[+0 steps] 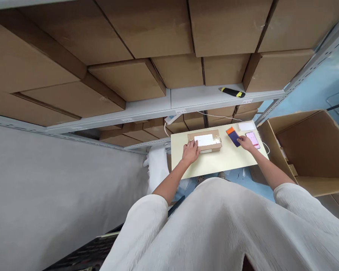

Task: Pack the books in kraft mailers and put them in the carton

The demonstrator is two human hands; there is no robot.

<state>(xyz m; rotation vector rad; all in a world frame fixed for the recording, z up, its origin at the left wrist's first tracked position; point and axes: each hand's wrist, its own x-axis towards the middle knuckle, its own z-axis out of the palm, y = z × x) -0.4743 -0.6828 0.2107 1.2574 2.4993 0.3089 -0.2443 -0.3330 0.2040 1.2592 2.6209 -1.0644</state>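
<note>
My left hand (191, 151) lies with its fingers stretched over the near left part of a small cardboard box (216, 140). The fingertips touch the edge of a white label (205, 140) on the box's top; clear tape shines at the label's right end. My right hand (245, 143) pinches the near end of a flat, rectangular purple-and-orange piece (233, 137), whose exact kind I cannot make out. It is held just right of the box. Beside that hand a phone (252, 140) with a lit pink screen lies on the pale yellow table (214, 162).
Shelves of cardboard boxes (161, 28) rise behind the table. A black-and-yellow utility knife (233, 92) lies on the shelf edge (203, 95). White papers (245, 126) sit at the table's back right. A large open carton (310, 146) stands to the right, white wrapping (157, 167) to the left.
</note>
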